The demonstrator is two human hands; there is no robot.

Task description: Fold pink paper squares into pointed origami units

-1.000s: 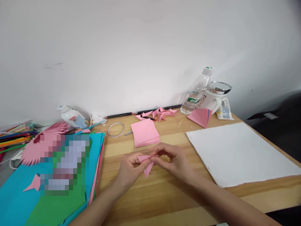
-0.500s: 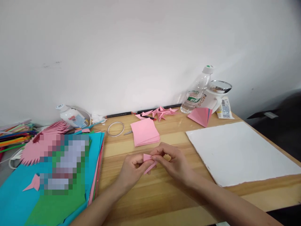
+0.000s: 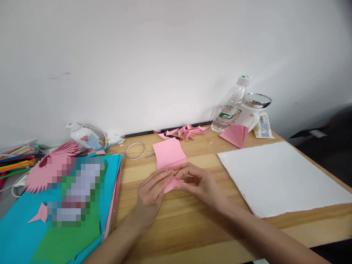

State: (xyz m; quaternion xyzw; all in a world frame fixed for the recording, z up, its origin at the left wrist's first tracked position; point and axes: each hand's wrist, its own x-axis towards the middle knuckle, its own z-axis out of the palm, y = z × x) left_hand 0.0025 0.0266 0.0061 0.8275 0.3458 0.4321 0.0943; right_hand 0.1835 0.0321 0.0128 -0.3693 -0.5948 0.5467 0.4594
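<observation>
The left hand (image 3: 150,196) and the right hand (image 3: 200,184) pinch together a small folded pink paper piece (image 3: 171,184) just above the wooden table (image 3: 181,227). Fingers cover most of it, so its shape is hard to see. It is just in front of the pink paper stack (image 3: 168,153).

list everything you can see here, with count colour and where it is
fold: 1, pink, between both hands
paper stack: 1, pink, just behind the hands
folded bits: several, pink, by the wall
tape ring: 1, clear, left of the stack
bottle: 1, clear, back right
cup: 1, white, beside the bottle
cone: 1, pink, before the cup
sheet: 1, white, right
paper pile: 1, blue and green, left
glue bottle: 1, white, lying back left
table: 1, wooden, under all
left hand: 1, holds the fold
right hand: 1, holds the fold
</observation>
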